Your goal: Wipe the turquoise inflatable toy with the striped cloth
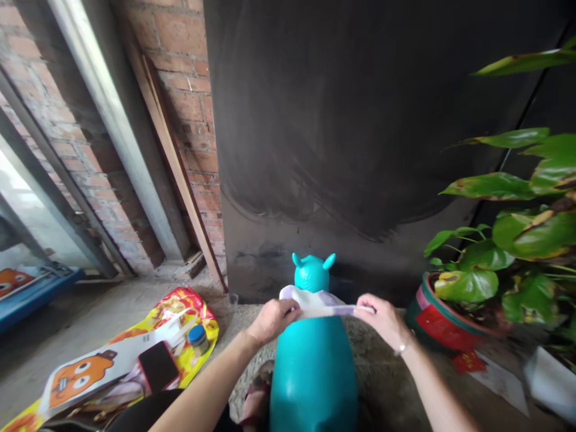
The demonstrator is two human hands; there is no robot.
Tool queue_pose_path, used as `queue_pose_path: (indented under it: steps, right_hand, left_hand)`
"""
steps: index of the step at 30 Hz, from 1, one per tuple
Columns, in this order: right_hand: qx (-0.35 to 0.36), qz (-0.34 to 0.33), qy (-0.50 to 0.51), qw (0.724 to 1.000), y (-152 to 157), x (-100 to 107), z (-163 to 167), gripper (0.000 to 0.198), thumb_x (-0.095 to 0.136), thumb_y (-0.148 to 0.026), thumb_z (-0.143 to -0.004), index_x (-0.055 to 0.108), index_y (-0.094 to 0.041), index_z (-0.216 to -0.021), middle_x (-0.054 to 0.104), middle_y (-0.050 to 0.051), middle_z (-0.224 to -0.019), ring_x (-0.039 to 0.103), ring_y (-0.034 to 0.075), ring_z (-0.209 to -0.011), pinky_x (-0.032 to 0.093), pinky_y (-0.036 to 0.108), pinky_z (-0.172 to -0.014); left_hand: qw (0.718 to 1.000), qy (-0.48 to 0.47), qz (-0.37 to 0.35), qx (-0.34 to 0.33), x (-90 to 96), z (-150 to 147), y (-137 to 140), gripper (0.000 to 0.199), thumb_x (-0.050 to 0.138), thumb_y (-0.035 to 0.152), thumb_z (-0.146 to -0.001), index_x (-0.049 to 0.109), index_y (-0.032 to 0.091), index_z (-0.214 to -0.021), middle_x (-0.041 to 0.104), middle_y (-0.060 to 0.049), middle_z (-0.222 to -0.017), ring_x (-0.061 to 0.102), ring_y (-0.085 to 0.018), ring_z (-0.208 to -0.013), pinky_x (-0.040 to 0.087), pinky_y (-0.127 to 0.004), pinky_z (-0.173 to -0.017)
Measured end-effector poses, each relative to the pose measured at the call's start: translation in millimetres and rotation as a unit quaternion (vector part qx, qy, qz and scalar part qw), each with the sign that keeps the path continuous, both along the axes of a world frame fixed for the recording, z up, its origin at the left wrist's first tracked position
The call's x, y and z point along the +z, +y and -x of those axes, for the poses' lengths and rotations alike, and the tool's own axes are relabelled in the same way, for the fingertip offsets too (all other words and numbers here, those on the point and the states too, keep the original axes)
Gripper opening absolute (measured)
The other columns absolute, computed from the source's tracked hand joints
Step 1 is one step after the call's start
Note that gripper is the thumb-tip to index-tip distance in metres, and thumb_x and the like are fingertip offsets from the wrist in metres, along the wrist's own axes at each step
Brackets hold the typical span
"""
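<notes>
A teal inflatable toy animal [314,366] with two small horns stands on the concrete floor right in front of me. A pale white-and-lilac cloth [320,303] lies across its neck. My left hand [272,320] grips the cloth's left end. The cloth's right end is pinched in my right hand [384,319], stretched out to the side. Both hands sit at the toy's neck, one on each side.
A yellow-red printed bag [135,351] lies on the floor at left with a dark phone [158,366] and a blue-capped jar [197,338] on it. A potted plant [438,324] stands right. A dark panel [360,150] and brick wall [189,102] rise behind.
</notes>
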State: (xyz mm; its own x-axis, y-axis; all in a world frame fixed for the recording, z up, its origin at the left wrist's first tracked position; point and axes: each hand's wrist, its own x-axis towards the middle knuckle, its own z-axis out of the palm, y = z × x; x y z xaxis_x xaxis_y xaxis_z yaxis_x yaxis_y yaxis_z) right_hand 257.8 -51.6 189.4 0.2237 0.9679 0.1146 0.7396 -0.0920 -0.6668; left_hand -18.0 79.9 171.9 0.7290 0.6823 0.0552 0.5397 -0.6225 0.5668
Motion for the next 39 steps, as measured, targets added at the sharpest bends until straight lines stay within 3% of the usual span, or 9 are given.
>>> queue_pose_path:
  steps: [3,5,8,13,19,25,29,34,39]
  right_hand:
    - [0.028,0.081,-0.035,0.996,-41,-51,10,0.017,0.05,-0.036,-0.074,0.058,-0.022,-0.068,0.053,-0.002,-0.07,0.05,0.014,-0.068,0.035,0.025,-0.064]
    - [0.068,0.148,-0.043,0.986,-64,-81,17,0.008,0.06,-0.029,-0.061,0.061,-0.022,-0.065,0.057,-0.002,-0.072,0.054,0.014,-0.069,0.038,0.024,-0.063]
    - [0.113,0.19,-0.03,0.975,-73,-108,25,0.019,0.058,-0.029,-0.067,0.069,-0.023,-0.081,0.064,0.001,-0.086,0.061,0.015,-0.083,0.045,0.024,-0.075]
    - [-0.031,0.032,-0.084,0.995,-22,-147,55,0.05,0.033,-0.041,-0.092,0.047,-0.022,-0.135,0.047,0.01,-0.139,0.04,0.021,-0.132,0.037,0.038,-0.107]
    - [-0.118,0.108,-0.22,0.962,29,-200,90,0.052,0.026,-0.04,-0.095,0.028,-0.029,-0.146,0.013,0.002,-0.157,0.008,0.028,-0.144,0.029,0.057,-0.109]
    - [-0.12,0.157,-0.244,0.95,77,-192,70,0.052,0.024,-0.04,-0.097,0.02,-0.028,-0.148,0.003,0.002,-0.157,0.005,0.026,-0.144,0.025,0.055,-0.111]
    - [-0.123,0.153,-0.238,0.951,85,-186,70,0.052,0.023,-0.04,-0.098,0.017,-0.029,-0.148,0.001,0.001,-0.157,0.006,0.025,-0.144,0.024,0.055,-0.111]
    - [-0.147,0.155,-0.227,0.95,49,-188,88,0.055,0.024,-0.042,-0.096,0.021,-0.024,-0.148,0.012,0.007,-0.156,0.013,0.028,-0.143,0.03,0.055,-0.108]
    - [-0.135,0.095,-0.247,0.955,-24,-223,113,0.063,0.035,-0.054,-0.09,0.039,-0.02,-0.142,0.027,0.014,-0.151,0.025,0.036,-0.138,0.041,0.057,-0.098]
  left_hand:
    - [0.995,0.064,0.058,-0.047,-39.8,11,-26,0.019,0.054,0.036,-0.081,0.071,0.028,-0.088,0.071,0.004,-0.079,0.063,-0.013,-0.073,0.045,-0.022,-0.068]
    - [0.986,0.111,0.101,-0.067,-63.6,18,-35,0.014,0.071,0.034,-0.064,0.072,0.03,-0.077,0.069,0.006,-0.067,0.063,-0.015,-0.067,0.046,-0.022,-0.063]
    - [0.983,0.14,0.12,-0.011,-88.4,21,-34,0.016,0.07,0.033,-0.062,0.073,0.028,-0.077,0.072,0.002,-0.074,0.067,-0.02,-0.076,0.051,-0.027,-0.071]
    - [0.978,0.1,0.076,0.166,-122.9,-9,-42,0.051,0.028,0.035,-0.091,0.049,0.016,-0.133,0.055,-0.013,-0.134,0.051,-0.022,-0.124,0.038,-0.038,-0.106]
    - [0.961,0.121,0.137,0.209,-170.7,-52,-50,0.072,0.035,0.051,-0.088,0.014,0.018,-0.149,0.001,-0.01,-0.159,-0.002,-0.029,-0.146,0.015,-0.058,-0.116]
    - [0.966,0.109,0.101,0.211,-183.6,-72,-3,0.071,0.031,0.046,-0.09,0.004,0.017,-0.149,-0.007,-0.01,-0.159,-0.007,-0.027,-0.146,0.014,-0.059,-0.115]
    - [0.97,0.086,0.102,0.205,-180.6,-74,1,0.073,0.032,0.047,-0.09,0.004,0.017,-0.15,-0.004,-0.009,-0.159,-0.006,-0.027,-0.146,0.014,-0.059,-0.115]
    - [0.967,0.076,0.114,0.215,-169.1,-58,-28,0.067,0.028,0.046,-0.091,0.007,0.019,-0.149,-0.001,-0.007,-0.16,-0.002,-0.025,-0.147,0.016,-0.056,-0.116]
    - [0.97,0.089,0.123,0.191,-172.8,-30,-75,0.067,0.036,0.048,-0.089,0.018,0.022,-0.148,0.001,-0.004,-0.158,-0.001,-0.024,-0.147,0.014,-0.05,-0.118]
